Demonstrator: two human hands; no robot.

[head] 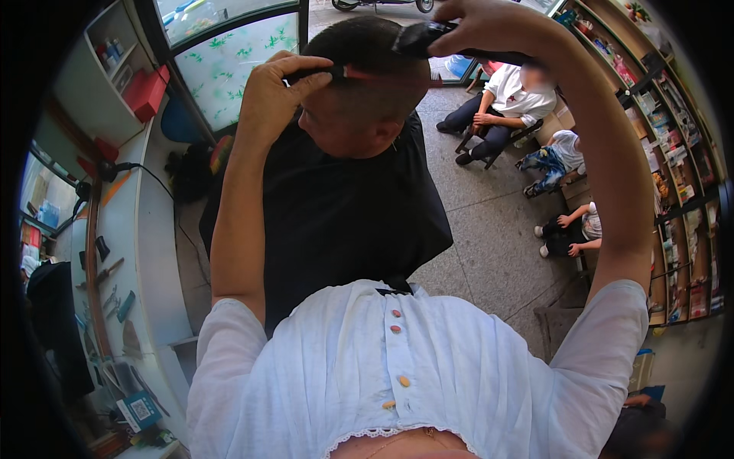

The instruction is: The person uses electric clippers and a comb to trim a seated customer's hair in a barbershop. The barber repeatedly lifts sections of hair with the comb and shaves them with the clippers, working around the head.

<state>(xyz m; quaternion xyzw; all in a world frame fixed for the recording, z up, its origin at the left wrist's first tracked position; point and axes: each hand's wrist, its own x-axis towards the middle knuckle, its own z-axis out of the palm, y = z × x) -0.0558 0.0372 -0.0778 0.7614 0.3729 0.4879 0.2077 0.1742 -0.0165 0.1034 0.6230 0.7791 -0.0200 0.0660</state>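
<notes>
A seated person's head [367, 109] with short-cropped dark hair is in front of me, turned to the left. A black barber's cape [338, 212] covers that person's shoulders and body. My left hand [281, 89] grips the dark handle of a red comb [384, 77], which lies flat across the side of the head with its tip past the back. Above the back of the head, my right hand [481, 28] is closed around black hair clippers [421, 40]. The clippers' front end is at the hair; whether the blade touches it I cannot tell.
Left, a white counter [146, 287] under a mirror holds scissors [112, 298], a green comb [126, 306] and a hair dryer [109, 170] with its cord hanging down. Right, several people sit, one on a chair [496, 146], before crowded shelves [676, 155]. Tiled floor [481, 229] lies between.
</notes>
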